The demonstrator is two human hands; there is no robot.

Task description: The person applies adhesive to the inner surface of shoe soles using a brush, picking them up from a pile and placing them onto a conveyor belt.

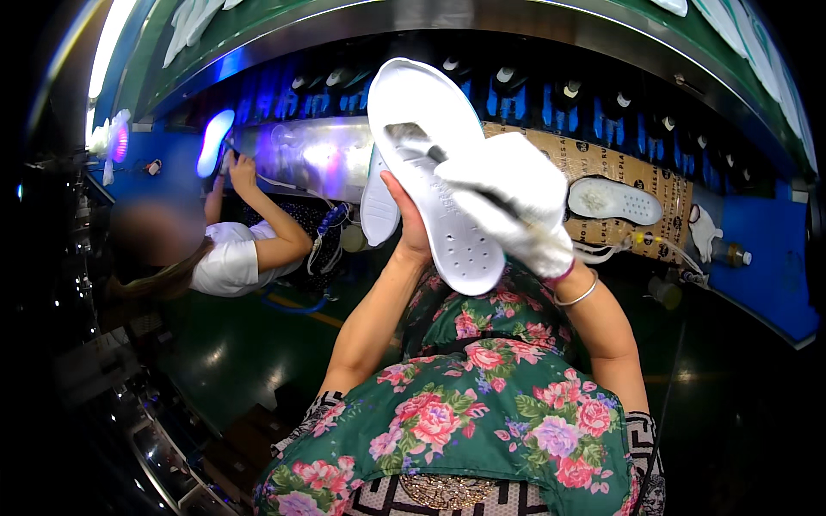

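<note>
My bare left hand (pixel 410 222) grips a white shoe sole (pixel 434 107) from its left side, tilted up in front of me. Its inner face, with a row of small holes near the lower end, is toward me. Behind it, a second white sole (pixel 379 206) partly shows next to my left fingers; whether the hand holds it too is hidden. My right hand (pixel 520 185), in a white glove, is closed round a brush (pixel 415 138) whose dark bristles lie over the upper sole. Motion smears the brush and glove.
Another white sole (pixel 614 201) lies on brown printed cardboard (pixel 533 146) at the right. Beyond it stand several blue holders (pixel 559 112) under a metal-edged shelf (pixel 551 43). A glove (pixel 704 232) and a small bottle (pixel 734 254) rest rightward. A co-worker (pixel 237 258) holds a lit sole at left.
</note>
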